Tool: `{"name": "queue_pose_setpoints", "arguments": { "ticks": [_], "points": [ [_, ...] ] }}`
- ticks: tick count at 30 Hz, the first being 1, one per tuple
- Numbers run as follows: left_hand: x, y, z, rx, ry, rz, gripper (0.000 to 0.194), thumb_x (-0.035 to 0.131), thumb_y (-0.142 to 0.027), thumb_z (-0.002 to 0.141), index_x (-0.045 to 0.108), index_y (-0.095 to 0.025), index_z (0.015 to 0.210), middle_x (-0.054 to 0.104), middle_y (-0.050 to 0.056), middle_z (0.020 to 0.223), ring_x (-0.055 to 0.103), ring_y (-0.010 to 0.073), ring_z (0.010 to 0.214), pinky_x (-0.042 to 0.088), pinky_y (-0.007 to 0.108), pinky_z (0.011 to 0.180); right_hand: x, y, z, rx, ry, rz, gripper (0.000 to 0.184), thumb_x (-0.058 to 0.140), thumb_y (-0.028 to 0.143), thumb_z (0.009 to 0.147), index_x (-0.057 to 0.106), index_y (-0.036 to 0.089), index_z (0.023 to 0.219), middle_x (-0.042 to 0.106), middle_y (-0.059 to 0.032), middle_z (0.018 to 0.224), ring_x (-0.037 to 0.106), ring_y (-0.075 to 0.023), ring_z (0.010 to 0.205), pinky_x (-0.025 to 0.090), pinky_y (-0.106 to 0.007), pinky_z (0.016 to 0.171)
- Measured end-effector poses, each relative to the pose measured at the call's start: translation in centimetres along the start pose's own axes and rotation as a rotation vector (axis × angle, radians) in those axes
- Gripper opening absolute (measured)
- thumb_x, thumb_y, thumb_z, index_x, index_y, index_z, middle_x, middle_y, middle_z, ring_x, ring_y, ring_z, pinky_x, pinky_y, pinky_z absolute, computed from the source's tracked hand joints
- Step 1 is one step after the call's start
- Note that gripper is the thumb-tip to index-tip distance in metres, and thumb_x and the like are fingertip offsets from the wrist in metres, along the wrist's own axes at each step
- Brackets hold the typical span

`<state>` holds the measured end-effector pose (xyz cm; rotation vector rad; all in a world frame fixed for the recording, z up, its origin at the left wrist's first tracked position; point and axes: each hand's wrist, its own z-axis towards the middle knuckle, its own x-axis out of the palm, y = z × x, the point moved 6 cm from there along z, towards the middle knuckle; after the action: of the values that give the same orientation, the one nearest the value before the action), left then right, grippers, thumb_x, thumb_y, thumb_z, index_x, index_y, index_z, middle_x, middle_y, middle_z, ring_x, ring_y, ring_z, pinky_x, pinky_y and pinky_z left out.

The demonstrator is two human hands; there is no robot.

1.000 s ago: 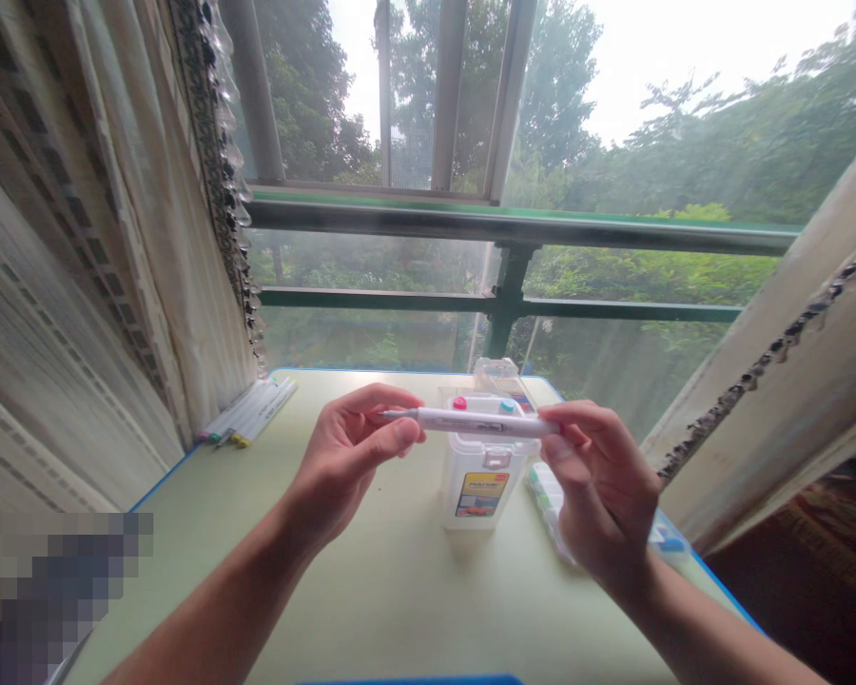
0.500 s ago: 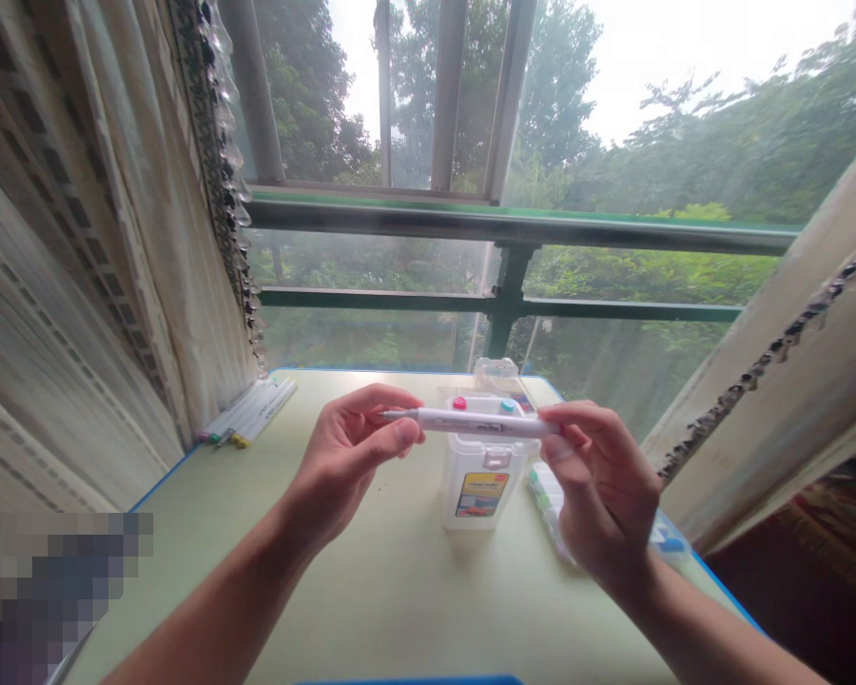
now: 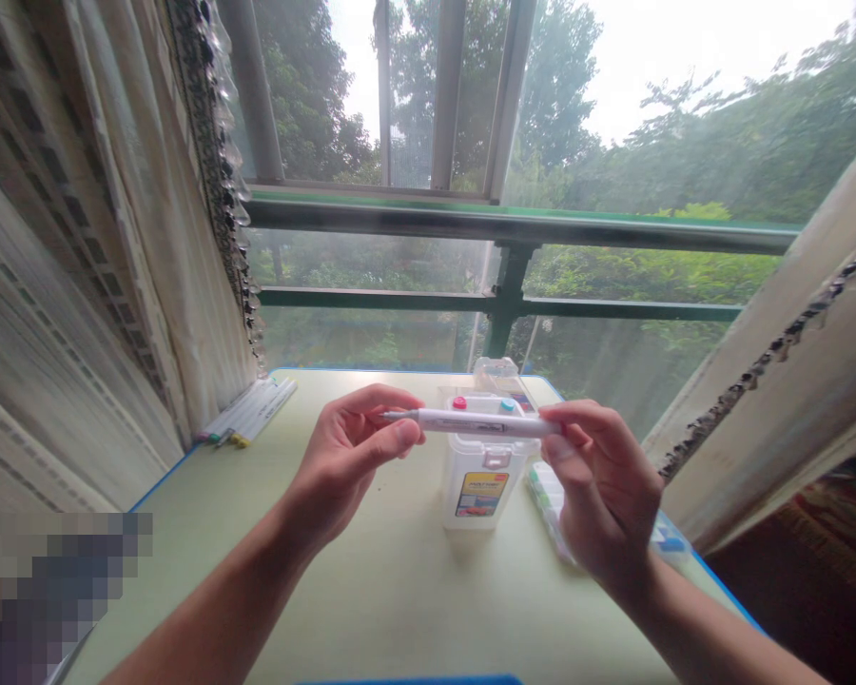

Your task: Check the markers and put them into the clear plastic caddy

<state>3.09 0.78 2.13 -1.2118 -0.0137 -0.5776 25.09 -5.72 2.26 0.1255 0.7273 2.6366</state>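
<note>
A white marker [image 3: 475,421] lies level between my two hands, above the table. My left hand [image 3: 360,442] is closed on its grey left end, where a pointed tip shows uncapped. At the other end my right hand [image 3: 599,476] pinches the barrel between thumb and fingers. Just behind the marker stands a white plastic marker box [image 3: 471,504] with a yellow label and its lid [image 3: 497,371] raised at the back. A red-capped marker [image 3: 459,403] and a teal-capped marker [image 3: 507,406] show at the box's opening.
Several white markers [image 3: 257,409] lie at the table's back left corner by the curtain [image 3: 149,238]. A clear case [image 3: 546,485] with green and blue items sits partly behind my right hand. The pale table [image 3: 371,609] has a blue edge and meets the window.
The marker has rolled slightly in my fingers, so its printing sits differently. Both hands keep the same place, and the box has not moved.
</note>
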Motion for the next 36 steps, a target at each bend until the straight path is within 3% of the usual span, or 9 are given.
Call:
{"name": "queue_pose_setpoints", "arguments": {
  "ticks": [19,36],
  "points": [
    [0.05,-0.03,-0.06,-0.005,-0.009,-0.006,0.022,0.092,-0.030,0.071,0.081,-0.018,0.086,0.067,0.002,0.066,0.056,0.0119,0.064,0.041,0.024,0.063,-0.07,0.09,0.11,0.011,-0.021,-0.008,0.019,0.060,0.013,0.094,0.071,0.023,0.107,0.065,-0.0023,0.091,0.063,-0.0159,0.079,0.053,-0.028,0.065],
    [0.05,-0.04,-0.04,-0.011,-0.013,0.003,0.024,0.092,-0.031,0.070,0.081,-0.018,0.086,0.067,0.002,0.066,0.055,0.0118,0.063,0.041,0.024,0.062,0.15,0.10,0.18,0.030,-0.019,0.044,0.018,0.059,0.014,0.095,0.070,0.022,0.106,0.062,-0.0014,0.087,0.055,-0.0118,0.063,0.042,-0.025,0.051]
  ]
}}
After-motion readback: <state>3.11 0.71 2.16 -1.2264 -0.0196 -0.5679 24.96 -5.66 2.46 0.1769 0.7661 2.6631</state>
